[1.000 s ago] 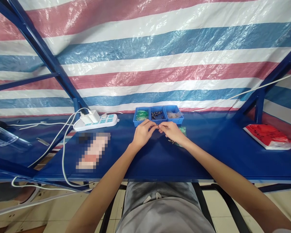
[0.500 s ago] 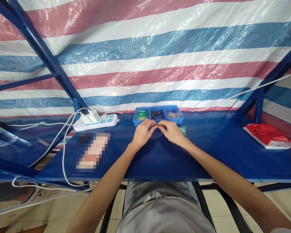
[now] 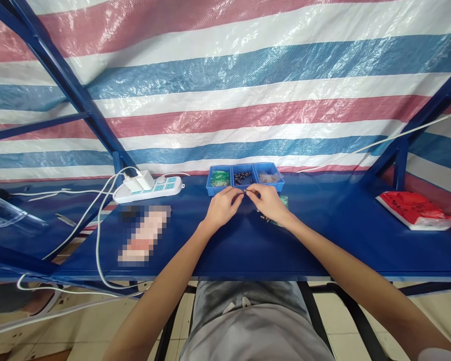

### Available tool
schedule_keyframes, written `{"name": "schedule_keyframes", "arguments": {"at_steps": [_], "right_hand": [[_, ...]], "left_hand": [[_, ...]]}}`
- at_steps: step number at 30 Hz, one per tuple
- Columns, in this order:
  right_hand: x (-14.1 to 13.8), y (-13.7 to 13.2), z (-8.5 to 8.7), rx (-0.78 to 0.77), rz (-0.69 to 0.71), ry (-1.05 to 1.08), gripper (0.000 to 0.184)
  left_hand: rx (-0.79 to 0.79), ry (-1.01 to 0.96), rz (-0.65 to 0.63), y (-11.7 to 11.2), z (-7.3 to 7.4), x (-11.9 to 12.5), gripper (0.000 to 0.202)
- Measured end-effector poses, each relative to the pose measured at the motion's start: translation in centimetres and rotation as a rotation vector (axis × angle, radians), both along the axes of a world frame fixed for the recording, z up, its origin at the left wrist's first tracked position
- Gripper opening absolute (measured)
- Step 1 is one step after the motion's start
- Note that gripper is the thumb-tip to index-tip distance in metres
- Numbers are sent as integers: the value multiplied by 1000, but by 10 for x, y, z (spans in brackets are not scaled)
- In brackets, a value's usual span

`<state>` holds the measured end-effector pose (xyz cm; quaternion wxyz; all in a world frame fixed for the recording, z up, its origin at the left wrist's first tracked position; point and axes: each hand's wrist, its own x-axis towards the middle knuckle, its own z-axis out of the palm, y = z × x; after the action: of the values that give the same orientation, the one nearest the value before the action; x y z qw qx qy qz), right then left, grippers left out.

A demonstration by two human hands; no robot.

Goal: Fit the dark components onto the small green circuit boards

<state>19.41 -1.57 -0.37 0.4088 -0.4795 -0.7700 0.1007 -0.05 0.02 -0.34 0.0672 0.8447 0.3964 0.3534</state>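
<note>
My left hand (image 3: 221,206) and my right hand (image 3: 267,201) meet over the blue table (image 3: 248,240), fingertips pinched together on a tiny dark part (image 3: 245,191) too small to name. They hover just in front of a row of three small blue bins (image 3: 245,178): the left bin holds green pieces, the middle one dark small parts, the right one pale parts in a clear bag. Under my right wrist lies a small green packet (image 3: 283,201) with a few dark bits beside it.
A white power strip (image 3: 150,188) with chargers and white cables stands at the left. A blurred pinkish object (image 3: 145,235) lies near it. A red and white plastic bag (image 3: 415,210) rests at the far right. A striped tarp hangs behind the blue frame.
My right hand has lifted slightly toward the bins; the fingertips stay pinched together. Little else has moved.
</note>
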Motion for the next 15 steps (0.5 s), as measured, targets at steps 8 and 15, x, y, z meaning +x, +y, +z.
{"name": "schedule_keyframes", "arguments": {"at_steps": [8, 15], "right_hand": [[7, 52, 24, 232, -249, -401, 28], [26, 15, 16, -27, 8, -174, 24]], "left_hand": [[-63, 161, -4, -1, 1, -2, 20], [-66, 193, 6, 0, 2, -4, 21]]}}
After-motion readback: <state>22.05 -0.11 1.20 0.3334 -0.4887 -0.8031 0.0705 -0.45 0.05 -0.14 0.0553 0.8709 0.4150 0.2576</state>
